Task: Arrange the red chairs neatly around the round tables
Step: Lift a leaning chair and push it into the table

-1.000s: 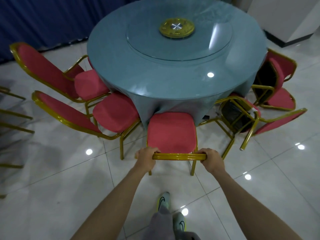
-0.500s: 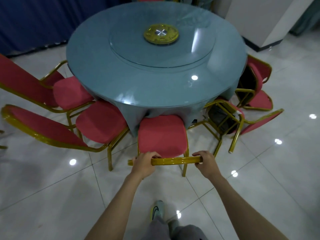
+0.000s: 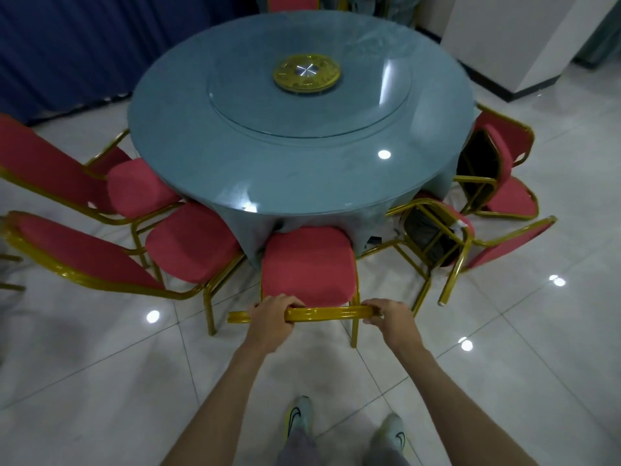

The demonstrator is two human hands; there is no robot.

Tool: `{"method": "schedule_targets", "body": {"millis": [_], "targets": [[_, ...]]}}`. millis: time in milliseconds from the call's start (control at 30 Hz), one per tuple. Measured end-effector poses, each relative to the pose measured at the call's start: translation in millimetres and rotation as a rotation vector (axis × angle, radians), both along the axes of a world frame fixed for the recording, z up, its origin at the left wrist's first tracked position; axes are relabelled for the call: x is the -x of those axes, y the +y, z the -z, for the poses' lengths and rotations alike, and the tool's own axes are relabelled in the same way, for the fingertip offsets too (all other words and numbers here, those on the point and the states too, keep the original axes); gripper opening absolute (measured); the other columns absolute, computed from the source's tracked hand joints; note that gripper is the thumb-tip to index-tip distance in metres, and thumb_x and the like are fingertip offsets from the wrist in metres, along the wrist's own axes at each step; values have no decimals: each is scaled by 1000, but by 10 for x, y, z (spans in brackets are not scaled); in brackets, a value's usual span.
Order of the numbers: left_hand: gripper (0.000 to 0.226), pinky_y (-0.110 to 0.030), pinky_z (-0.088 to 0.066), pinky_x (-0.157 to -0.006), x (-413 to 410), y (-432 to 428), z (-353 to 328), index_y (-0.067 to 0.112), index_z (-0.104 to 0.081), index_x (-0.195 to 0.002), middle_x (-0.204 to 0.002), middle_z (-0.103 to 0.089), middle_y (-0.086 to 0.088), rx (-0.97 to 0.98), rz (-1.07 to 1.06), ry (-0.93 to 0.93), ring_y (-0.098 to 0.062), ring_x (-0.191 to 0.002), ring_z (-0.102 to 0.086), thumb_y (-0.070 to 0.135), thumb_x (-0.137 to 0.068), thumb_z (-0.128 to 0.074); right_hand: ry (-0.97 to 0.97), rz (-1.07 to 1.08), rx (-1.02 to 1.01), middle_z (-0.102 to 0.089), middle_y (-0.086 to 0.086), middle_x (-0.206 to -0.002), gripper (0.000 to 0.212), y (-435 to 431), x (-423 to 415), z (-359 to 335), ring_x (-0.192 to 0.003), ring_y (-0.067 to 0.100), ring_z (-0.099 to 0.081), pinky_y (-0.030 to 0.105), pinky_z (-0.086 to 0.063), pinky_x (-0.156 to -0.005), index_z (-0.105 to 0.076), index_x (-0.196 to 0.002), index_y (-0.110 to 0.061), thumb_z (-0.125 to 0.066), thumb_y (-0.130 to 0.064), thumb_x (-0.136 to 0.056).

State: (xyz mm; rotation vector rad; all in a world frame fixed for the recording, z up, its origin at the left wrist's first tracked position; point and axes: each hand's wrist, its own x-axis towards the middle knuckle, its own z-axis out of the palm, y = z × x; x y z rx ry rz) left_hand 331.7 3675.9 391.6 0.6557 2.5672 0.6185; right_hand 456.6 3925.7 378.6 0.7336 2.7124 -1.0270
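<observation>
A red chair (image 3: 307, 264) with a gold frame stands in front of me, its seat front touching the cloth of the round blue-grey table (image 3: 235, 169). My left hand (image 3: 274, 314) and my right hand (image 3: 386, 314) both grip the gold top rail of its backrest. Two more red chairs (image 3: 191, 243) (image 3: 134, 188) stand at the table's left side, seats toward it. On the right, two red chairs (image 3: 437, 237) (image 3: 497, 183) lie tipped over beside the table.
A glass turntable with a gold hub (image 3: 306, 73) sits on the table. A blue curtain (image 3: 67, 45) hangs at the back left, a white pillar (image 3: 524, 38) stands at the back right. Another red chair (image 3: 292, 1) shows behind the table. The tiled floor is glossy.
I have stepped closer and the chair in my hands has slid forward toward the table, its seat now against the tablecloth. Both hands keep their grip on the rail.
</observation>
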Motion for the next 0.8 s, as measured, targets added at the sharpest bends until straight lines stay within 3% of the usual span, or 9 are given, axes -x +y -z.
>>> {"method": "schedule_targets", "body": {"millis": [100,233,333,467,567,700,800], "targets": [[43,-46,-49,-93,0,103,-47,37,-73,-104,-98,-69,14,4,-37,-36,-13,-98,-63,2,-79,-65,16,-52,5,-75,-7,-90,31,89,29,2,-86,13,-69,27,-54,-81,-78,-108,-31,-80,-12,-83],[48,-38,-51,-90,-100,170,-60,34,-77,-104,-99,-74,10,14,-117,-15,-15,-98,-67,-2,-76,-63,47,-138,-52,-69,2,-95,27,90,17,42,-89,20,-66,25,-47,-76,-74,-106,-21,-73,-4,-86],[54,-36,-48,-98,-224,207,-80,33,-77,-112,-110,-75,6,49,-133,20,-17,-106,-66,-6,-77,-62,120,-275,-33,-67,12,-96,24,19,3,77,-93,29,-63,40,-51,-83,-71,-104,-8,-64,7,-87],[52,-42,-44,-104,-270,213,-97,36,-75,-115,-115,-73,8,114,-115,18,-18,-112,-63,-2,-81,-61,53,-374,-118,-65,12,-116,31,4,52,131,-113,28,-57,38,-45,-98,-63,-128,-11,-60,-7,-97],[50,-44,-44,-101,-219,190,-63,37,-74,-113,-112,-71,7,111,-90,23,-19,-112,-61,0,-82,-61,-37,-443,-219,-60,14,-124,31,38,121,222,-119,31,-53,38,-43,-101,-58,-131,-11,-57,-11,-100],[53,-43,-42,-99,-71,158,-40,40,-73,-112,-107,-67,8,98,-32,30,-18,-107,-60,-1,-81,-60,-105,-302,-153,-51,23,-135,37,-18,250,236,-124,40,-50,46,-48,-102,-51,-140,-8,-51,-15,-103],[51,-46,-45,-99,57,149,-42,38,-73,-113,-108,-68,8,84,-3,20,-19,-107,-61,0,-80,-60,-131,-207,-144,-51,11,-129,53,-70,320,222,-123,28,-48,43,-50,-98,-36,-149,-22,-58,-16,-100]]}}
